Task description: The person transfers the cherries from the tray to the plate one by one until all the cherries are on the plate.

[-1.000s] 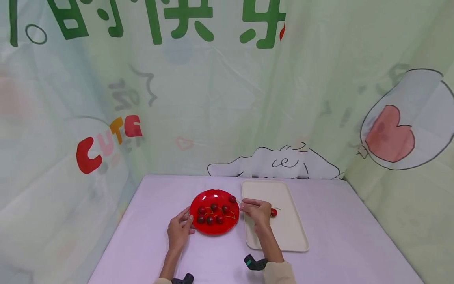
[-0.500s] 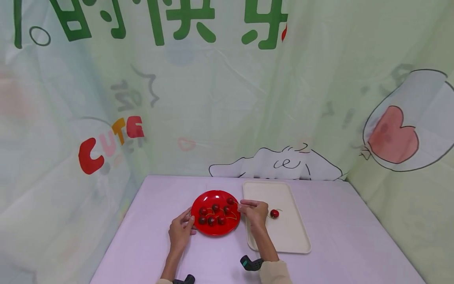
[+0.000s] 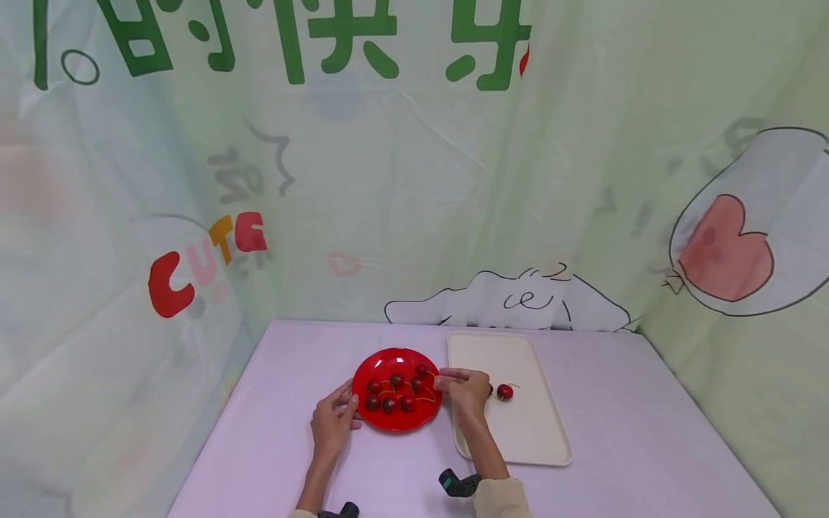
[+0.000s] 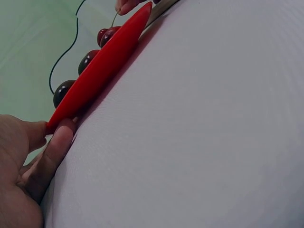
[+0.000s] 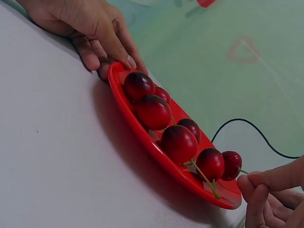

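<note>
A round red plate (image 3: pixel 382 365) bears several dark red cherries (image 5: pixel 178 144) with green stems. At its left rim my left hand (image 3: pixel 332 429) grips the edge, thumb on top and fingers beneath, as the left wrist view shows. My right hand (image 3: pixel 469 396) is at the plate's right rim, thumb and forefinger pinching the thin stem of one cherry (image 5: pixel 232 165). That cherry is inside the rim at the upper right; whether it touches the plate's surface I cannot tell. Under the right wrist lies a cream tray (image 3: pixel 531 432) with a cherry (image 3: pixel 504 392); another beside it is mostly hidden by the hand.
The plate and tray are side by side on a table with a pale lilac cover (image 3: pixel 622 432). A printed curtain (image 3: pixel 414 180) hangs behind the table's back edge and along both sides.
My right hand has moved slightly left with the pinched cherry, bringing it farther inside the plate's rim. More of the tray's cherries shows beside the hand. The left hand keeps its grip.
</note>
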The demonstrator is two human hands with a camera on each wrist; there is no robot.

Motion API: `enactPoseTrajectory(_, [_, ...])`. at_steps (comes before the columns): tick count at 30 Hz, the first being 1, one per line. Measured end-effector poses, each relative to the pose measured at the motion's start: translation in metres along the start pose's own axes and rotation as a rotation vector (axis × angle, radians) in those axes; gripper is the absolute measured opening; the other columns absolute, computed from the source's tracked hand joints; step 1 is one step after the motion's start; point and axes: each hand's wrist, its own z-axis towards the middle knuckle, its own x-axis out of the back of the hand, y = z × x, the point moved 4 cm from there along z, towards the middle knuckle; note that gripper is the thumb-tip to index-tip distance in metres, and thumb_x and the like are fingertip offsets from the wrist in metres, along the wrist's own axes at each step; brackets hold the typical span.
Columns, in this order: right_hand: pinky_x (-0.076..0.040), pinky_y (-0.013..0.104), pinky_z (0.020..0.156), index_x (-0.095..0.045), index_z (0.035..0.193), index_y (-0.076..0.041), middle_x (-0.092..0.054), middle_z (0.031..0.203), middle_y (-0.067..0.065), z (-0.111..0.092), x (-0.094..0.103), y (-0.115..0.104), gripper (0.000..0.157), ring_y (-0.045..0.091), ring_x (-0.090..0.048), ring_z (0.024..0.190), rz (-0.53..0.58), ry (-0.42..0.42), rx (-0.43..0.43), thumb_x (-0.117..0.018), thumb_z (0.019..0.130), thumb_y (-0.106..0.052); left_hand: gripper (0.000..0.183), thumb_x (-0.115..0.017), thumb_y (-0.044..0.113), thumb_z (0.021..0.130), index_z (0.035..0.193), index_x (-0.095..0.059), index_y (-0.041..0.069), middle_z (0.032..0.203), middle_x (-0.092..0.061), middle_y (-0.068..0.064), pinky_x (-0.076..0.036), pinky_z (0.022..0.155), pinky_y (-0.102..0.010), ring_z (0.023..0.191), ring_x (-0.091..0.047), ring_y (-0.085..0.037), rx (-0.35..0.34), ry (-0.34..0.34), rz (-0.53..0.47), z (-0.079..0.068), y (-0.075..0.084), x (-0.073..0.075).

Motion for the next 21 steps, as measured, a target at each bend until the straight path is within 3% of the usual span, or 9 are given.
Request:
enactPoseTrajectory(16, [-0.068, 0.026, 0.074, -0.082, 0.108, 0.006, -0.083, 0.092, 0.022, 0.0030, -0.0022, 0.0027, 0.022, 0.022, -0.082, 0.077, -0.161, 0.084, 0.100, -0.083, 0.086, 0.003, 0.044, -0.071, 0.015, 0.107, 0.151, -0.068, 0.015, 0.114, -0.075, -0.018, -0.062, 0.064, -0.017, 0.064, -0.076, -0.014, -0.008, 0.002, -0.005, 0.0034, -0.0024, -0.0013])
enactPoseTrajectory(21, [-0.065, 0.021, 0.067, -0.082, 0.107, 0.006, -0.083, 0.088, 0.020, 0.0043, -0.0016, 0.0037, 0.023, 0.018, -0.078, 0.069, -0.211, 0.095, 0.122, -0.084, 0.084, 0.002, 0.044, -0.071, 0.015, 0.107, 0.151, -0.067, 0.015, 0.115, -0.074, -0.018, -0.062, 0.064, -0.016, 0.065, -0.076, -0.015, 0.005, 0.003, 0.003, 0.0015, -0.0006, -0.0001])
